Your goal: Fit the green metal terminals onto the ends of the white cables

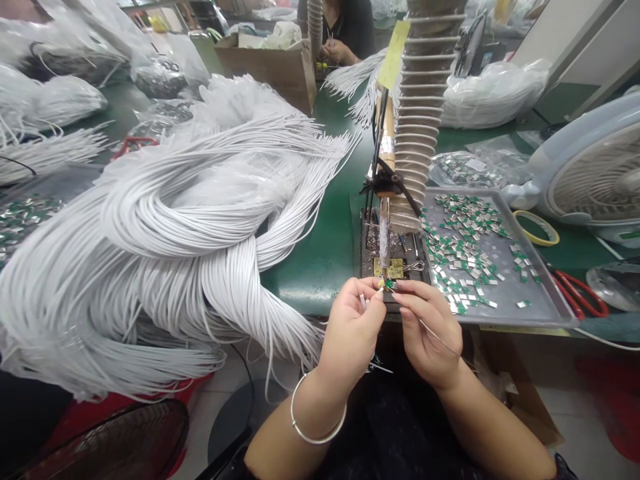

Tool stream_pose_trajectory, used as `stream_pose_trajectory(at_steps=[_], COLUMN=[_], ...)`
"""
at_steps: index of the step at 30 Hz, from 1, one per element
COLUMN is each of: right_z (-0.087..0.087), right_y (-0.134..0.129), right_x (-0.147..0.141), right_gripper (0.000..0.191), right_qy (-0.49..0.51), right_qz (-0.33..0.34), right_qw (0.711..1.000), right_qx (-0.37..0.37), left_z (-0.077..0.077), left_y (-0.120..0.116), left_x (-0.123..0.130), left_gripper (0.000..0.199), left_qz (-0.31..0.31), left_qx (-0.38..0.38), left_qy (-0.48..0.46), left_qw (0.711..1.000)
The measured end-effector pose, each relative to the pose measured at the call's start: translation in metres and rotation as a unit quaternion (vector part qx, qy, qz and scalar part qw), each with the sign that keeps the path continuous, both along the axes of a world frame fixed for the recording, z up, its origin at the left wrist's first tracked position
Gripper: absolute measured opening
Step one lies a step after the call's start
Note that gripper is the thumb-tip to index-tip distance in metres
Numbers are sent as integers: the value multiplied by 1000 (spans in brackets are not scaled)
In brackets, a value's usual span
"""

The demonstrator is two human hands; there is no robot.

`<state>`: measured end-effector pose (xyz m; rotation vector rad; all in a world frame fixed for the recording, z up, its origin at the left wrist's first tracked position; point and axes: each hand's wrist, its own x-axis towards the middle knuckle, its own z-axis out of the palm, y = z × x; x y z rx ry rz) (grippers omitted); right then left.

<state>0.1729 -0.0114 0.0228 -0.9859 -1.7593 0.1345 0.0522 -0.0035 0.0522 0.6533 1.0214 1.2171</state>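
My left hand [350, 333] and my right hand [427, 337] meet in front of the table edge, fingertips pinched together. Between the fingertips sits a tiny green circuit board [389, 284], which my right hand seems to hold, with a thin wire [440, 338] trailing down across that hand. My left hand pinches a thin white-tipped wire end [363, 301] against the board, though the fingers partly hide it. A soldering iron [385, 200] stands upright in a holder just beyond my hands, its tip near a yellow pad [393, 269].
A huge bundle of white cables [150, 253] fills the left. A metal tray [500, 293] of small green-and-silver boards lies to the right, with red scissors [580, 295] and a fan [590, 167] beyond. A co-worker's hands [337, 52] work at the far end of the green table.
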Motion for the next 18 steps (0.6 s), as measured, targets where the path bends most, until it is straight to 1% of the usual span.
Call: stream_pose_trajectory(at_steps=[5, 9, 14, 18], right_z=[-2, -2, -1, -1], right_y=[-2, -1, 1, 2], right_x=[3, 4, 3, 3], right_gripper=[31, 32, 20, 12], right_qy=[17, 23, -31, -40], right_qz=[11, 12, -23, -43], right_qw=[1000, 998, 997, 995], right_qx=[-23, -48, -60, -82], left_z=[-6, -9, -9, -8], left_y=[-1, -3, -5, -5], left_x=[-2, -5, -6, -9], left_gripper=[16, 15, 14, 14], left_qz=[-10, -30, -56, -71], left_qx=[-1, 39, 69, 76], left_qy=[37, 94, 156, 200], left_qw=[999, 994, 984, 974])
